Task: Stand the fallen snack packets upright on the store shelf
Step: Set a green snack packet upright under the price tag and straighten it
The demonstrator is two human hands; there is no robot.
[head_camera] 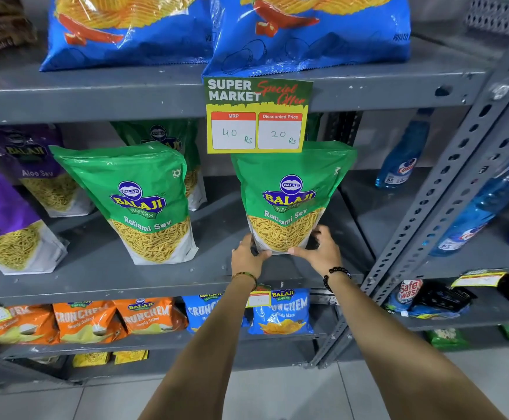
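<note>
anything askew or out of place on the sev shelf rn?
Nothing fallen or spilled. The green Ratlami Sev packet held at its base by both hands leans slightly, its top hidden behind the offer tag. The neighbouring green packet leans left.

Shelf (101, 268): grey painted metal, matt, scuffed. Green Ratlami Sev packet (289, 189): glossy plastic film, creased, clear lower window. Price card (256, 116): printed paper, matt. Spray bottle (398, 165): translucent blue plastic, smooth.
</note>
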